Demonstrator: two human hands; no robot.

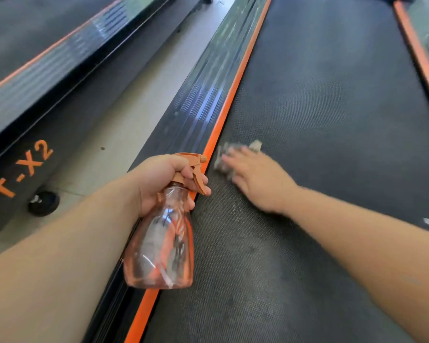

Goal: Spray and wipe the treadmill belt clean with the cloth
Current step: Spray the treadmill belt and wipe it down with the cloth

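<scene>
- Pale floor [124, 134] separates 2 treadmills; you lean over the right one, whose dark treadmill belt [332, 120] runs away from you beside an orange trim strip [233, 95].
- Your left hand [159, 184] grips the spray bottle [161, 243] by its neck, fingers curled at the trigger. It hangs over the side rail [196, 100], likely so it is ready without blocking the wipe.
- Your right hand [255, 184] presses the cloth [224, 157] onto the belt just beside the orange trim strip, fingers stretched out, probably to spread pressure.
- Blur smears that hand and the cloth; your palm covers most of the cloth, so its fold is unclear.
- Pale speckles on the belt nearer you could be spray or dust; you cannot tell which.
- Lettering on the neighbouring treadmill [35, 107] is cut off at the edge.
</scene>
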